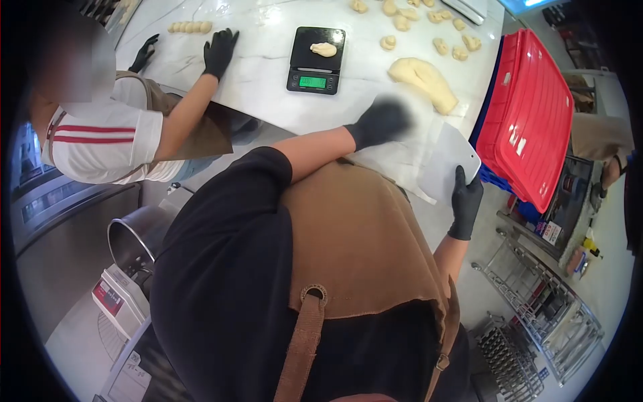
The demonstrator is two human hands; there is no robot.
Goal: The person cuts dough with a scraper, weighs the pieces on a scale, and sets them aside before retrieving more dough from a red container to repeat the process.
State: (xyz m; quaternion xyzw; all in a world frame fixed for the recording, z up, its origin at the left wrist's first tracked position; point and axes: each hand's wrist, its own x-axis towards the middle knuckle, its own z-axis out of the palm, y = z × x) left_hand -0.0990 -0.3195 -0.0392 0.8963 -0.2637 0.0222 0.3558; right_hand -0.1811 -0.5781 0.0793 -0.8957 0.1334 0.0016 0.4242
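Observation:
My left hand (pixel 382 120), in a black glove, is blurred over the near edge of the white marble table (pixel 268 87), just short of a large lump of dough (pixel 425 80). Whether it holds anything is unclear. My right hand (pixel 465 201), also black-gloved, grips a white plastic scraper (pixel 449 167) by its lower edge, off the table's corner. A black digital scale (pixel 316 60) stands mid-table with a small dough piece (pixel 323 49) on it. Several small dough pieces (pixel 435 33) lie at the far side.
A co-worker in a white striped shirt stands at the left, one gloved hand (pixel 220 50) on the table by a row of dough pieces (pixel 190 27). Red crates (pixel 529 120) lean at the right. A steel mixer bowl (pixel 137 238) is lower left, wire racks (pixel 536 315) lower right.

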